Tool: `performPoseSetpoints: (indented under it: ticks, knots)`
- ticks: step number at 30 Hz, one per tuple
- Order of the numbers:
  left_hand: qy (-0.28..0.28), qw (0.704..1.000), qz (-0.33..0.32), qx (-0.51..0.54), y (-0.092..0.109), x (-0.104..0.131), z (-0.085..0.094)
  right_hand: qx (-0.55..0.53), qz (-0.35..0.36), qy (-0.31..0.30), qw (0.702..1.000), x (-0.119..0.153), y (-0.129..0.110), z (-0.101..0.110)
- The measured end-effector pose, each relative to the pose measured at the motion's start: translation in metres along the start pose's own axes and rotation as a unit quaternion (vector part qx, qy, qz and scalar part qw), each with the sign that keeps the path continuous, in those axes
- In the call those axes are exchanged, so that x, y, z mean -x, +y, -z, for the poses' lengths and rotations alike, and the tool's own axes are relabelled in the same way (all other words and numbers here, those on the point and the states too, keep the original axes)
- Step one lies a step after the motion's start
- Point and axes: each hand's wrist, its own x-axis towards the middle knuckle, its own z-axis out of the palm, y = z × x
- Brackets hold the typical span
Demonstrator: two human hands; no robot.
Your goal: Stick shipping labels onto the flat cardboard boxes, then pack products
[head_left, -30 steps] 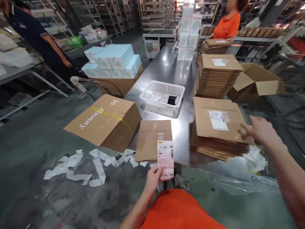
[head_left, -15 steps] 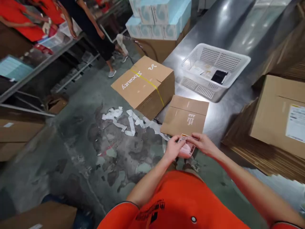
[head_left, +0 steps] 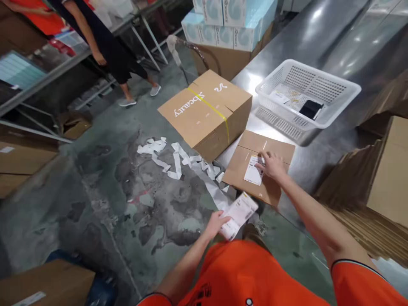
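My left hand (head_left: 217, 223) is closed on a stack of printed labels (head_left: 239, 214), held above the floor near my body. A flat brown carton (head_left: 239, 170) lies at the near edge of the metal table, and one white label (head_left: 254, 171) rests on it. My right hand (head_left: 270, 163) lies on that label's right edge with its fingers spread. Just behind stands a bundle of flattened cartons (head_left: 207, 110) with a yellow strap.
A white basket (head_left: 334, 95) with a black item is on the metal table (head_left: 312, 157). Stacked cartons (head_left: 392, 170) stand at right, blue-white boxes (head_left: 223, 36) at the back. Label backing (head_left: 177, 163) litters the floor. A person in dark clothes (head_left: 105, 46) is at upper left.
My hands have come apart. The right one has moved forward onto the carton, where a label now lies; the left has drawn back with the stack. The person in dark clothes has moved left.
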Motion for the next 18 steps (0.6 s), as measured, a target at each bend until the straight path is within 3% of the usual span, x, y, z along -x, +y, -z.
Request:
performPoseSetpoints:
  ticks: [3,6,9,12,13,15,17,18]
  knots:
    - [0.013,1.000,-0.023,-0.007,-0.003,0.017,0.027,0.010,-0.006,0.025,1.000,0.005,-0.009,-0.009]
    - [0.067,0.993,-0.094,-0.005,0.028,0.017,0.039,0.004,0.032,0.018,0.999,0.022,-0.035,-0.031]
    - [0.101,0.980,-0.168,0.031,0.070,-0.011,0.033,0.013,0.103,-0.004,0.995,0.050,-0.059,-0.052]
    - [0.068,0.976,-0.204,0.038,0.097,-0.045,0.019,-0.013,0.199,-0.058,0.978,0.085,-0.054,-0.054]
    - [0.054,0.977,-0.205,0.029,0.101,-0.052,0.015,-0.024,0.176,-0.047,0.983,0.096,-0.045,-0.049]
    - [0.035,0.979,-0.199,0.009,0.104,-0.057,0.008,-0.037,0.007,0.033,0.999,0.111,-0.023,-0.037]
    - [0.027,0.980,-0.198,-0.005,0.100,-0.052,0.005,-0.070,-0.194,0.079,0.975,0.119,-0.006,-0.024]
    - [0.026,0.980,-0.199,-0.010,0.098,-0.045,0.004,-0.096,-0.255,0.075,0.959,0.121,-0.002,-0.017]
